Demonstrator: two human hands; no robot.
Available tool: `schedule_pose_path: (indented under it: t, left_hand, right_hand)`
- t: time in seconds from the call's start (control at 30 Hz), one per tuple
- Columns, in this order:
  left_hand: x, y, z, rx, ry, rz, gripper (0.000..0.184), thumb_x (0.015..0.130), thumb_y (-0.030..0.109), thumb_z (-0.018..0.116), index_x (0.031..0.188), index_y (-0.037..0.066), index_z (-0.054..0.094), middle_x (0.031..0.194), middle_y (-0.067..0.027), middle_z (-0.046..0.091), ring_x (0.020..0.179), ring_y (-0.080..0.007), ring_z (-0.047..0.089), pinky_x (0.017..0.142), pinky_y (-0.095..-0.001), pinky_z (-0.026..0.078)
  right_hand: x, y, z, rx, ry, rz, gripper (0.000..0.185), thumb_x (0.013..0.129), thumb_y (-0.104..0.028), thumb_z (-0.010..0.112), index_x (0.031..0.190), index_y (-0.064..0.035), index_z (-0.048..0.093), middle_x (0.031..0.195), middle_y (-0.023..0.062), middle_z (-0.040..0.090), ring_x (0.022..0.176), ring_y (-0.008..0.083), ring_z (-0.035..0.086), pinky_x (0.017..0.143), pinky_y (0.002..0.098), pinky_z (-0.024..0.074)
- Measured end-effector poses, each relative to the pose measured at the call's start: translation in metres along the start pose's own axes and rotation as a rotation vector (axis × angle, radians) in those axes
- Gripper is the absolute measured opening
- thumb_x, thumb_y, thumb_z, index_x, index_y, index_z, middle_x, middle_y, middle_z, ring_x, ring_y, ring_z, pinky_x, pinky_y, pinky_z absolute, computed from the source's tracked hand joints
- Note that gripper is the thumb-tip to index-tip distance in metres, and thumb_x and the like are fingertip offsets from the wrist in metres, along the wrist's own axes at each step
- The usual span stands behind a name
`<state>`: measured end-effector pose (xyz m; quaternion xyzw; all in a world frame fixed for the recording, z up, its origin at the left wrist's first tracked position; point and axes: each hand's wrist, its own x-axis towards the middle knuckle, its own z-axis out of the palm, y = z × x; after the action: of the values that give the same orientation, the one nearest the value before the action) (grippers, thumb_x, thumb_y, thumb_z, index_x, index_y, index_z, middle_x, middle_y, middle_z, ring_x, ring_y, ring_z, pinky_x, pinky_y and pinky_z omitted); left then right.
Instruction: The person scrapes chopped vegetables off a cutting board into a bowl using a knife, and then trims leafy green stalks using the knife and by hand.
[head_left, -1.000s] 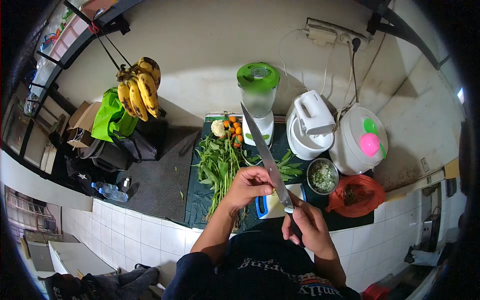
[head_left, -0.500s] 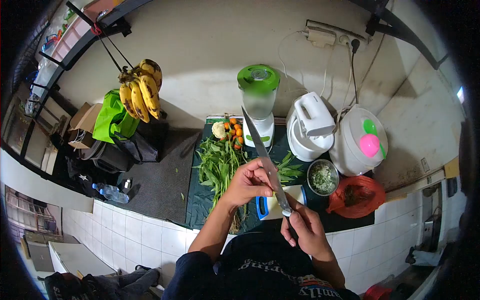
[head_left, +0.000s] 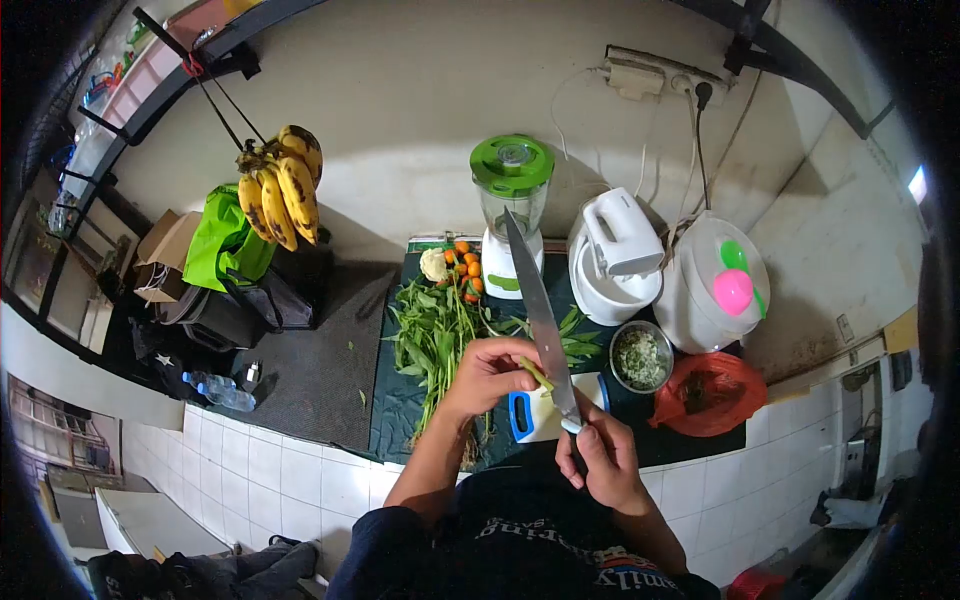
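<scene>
My right hand is closed around the handle of a long kitchen knife, its blade pointing up and away from me. In my left hand, thumb and fingers pinch a short green vegetable stem beside the blade. Below both hands lies a white cutting board with a blue edge, partly covered by them. Leafy greens with long stalks are heaped to the left of the board. More green leaves lie behind the knife.
A metal bowl of chopped food and a red plastic bag are at the right. Behind stand a green-lidded blender, a white stand mixer and a white container. Orange fruits sit near a cauliflower piece. Bananas hang left.
The green stem now shows past my left fingertips, beside the blade. The knife has tilted slightly, its tip lower and further right. The view has shifted a little.
</scene>
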<state>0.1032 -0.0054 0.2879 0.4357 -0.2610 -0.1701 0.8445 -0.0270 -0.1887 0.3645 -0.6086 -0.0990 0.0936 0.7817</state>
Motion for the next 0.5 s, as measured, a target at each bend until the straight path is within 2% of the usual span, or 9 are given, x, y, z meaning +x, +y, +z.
schedule_pose_path:
  t: [0.03, 0.07, 0.13, 0.33, 0.37, 0.5]
  left_hand:
    - [-0.003, -0.005, -0.005, 0.014, -0.006, 0.012, 0.029, 0.080, 0.006, 0.083, 0.106, -0.001, 0.072, 0.096, -0.0086, 0.072, 0.084, -0.0139, 0.067, 0.077, -0.0272, 0.053]
    - [-0.005, -0.010, -0.009, 0.016, -0.003, 0.013, 0.029, 0.080, 0.006, 0.083, 0.106, -0.001, 0.072, 0.096, -0.0086, 0.072, 0.084, -0.0139, 0.067, 0.077, -0.0272, 0.053]
    - [-0.003, -0.005, -0.005, 0.015, 0.005, 0.039, 0.015, 0.081, 0.006, 0.082, 0.092, -0.001, 0.075, 0.093, -0.0082, 0.072, 0.082, -0.0138, 0.066, 0.073, -0.0263, 0.053]
    - [0.000, 0.004, -0.005, 0.115, -0.033, 0.042, 0.017, 0.080, 0.004, 0.082, 0.094, -0.001, 0.075, 0.088, -0.0074, 0.070, 0.078, -0.0133, 0.065, 0.070, -0.0264, 0.052]
    - [0.000, 0.005, -0.003, 0.128, 0.022, -0.007, 0.022, 0.076, 0.016, 0.086, 0.085, 0.000, 0.074, 0.082, -0.0111, 0.072, 0.077, -0.0235, 0.067, 0.070, -0.0366, 0.053]
    - [0.001, 0.004, -0.007, 0.160, -0.010, -0.008, 0.021, 0.076, 0.016, 0.086, 0.083, 0.001, 0.073, 0.080, -0.0112, 0.072, 0.076, -0.0239, 0.067, 0.069, -0.0368, 0.053]
  right_hand:
    - [0.000, -0.002, -0.001, -0.034, -0.015, -0.022, 0.055, 0.110, -0.032, 0.039, 0.153, 0.0018, 0.033, 0.066, 0.0047, 0.053, 0.050, 0.0086, 0.046, 0.044, 0.0221, 0.0367]
    - [0.001, -0.002, -0.002, -0.068, -0.033, -0.047, 0.055, 0.110, -0.031, 0.039, 0.153, 0.0020, 0.033, 0.066, 0.0046, 0.053, 0.050, 0.0088, 0.046, 0.044, 0.0222, 0.0368]
    - [0.000, 0.001, -0.003, -0.083, -0.032, -0.045, 0.054, 0.110, -0.030, 0.039, 0.153, 0.0023, 0.032, 0.066, 0.0045, 0.053, 0.050, 0.0087, 0.046, 0.044, 0.0221, 0.0367]
    - [0.000, 0.000, -0.001, -0.086, -0.021, -0.017, 0.054, 0.110, -0.029, 0.039, 0.153, 0.0032, 0.032, 0.063, 0.0041, 0.053, 0.048, 0.0080, 0.046, 0.044, 0.0219, 0.0362]
    - [0.001, 0.000, -0.001, -0.089, -0.025, -0.006, 0.054, 0.110, -0.030, 0.039, 0.153, 0.0030, 0.033, 0.063, 0.0041, 0.053, 0.048, 0.0076, 0.045, 0.044, 0.0217, 0.0360]
    - [0.003, 0.004, -0.003, -0.170, -0.029, -0.034, 0.055, 0.110, -0.031, 0.040, 0.153, 0.0022, 0.033, 0.064, 0.0041, 0.053, 0.047, 0.0070, 0.045, 0.044, 0.0213, 0.0356]
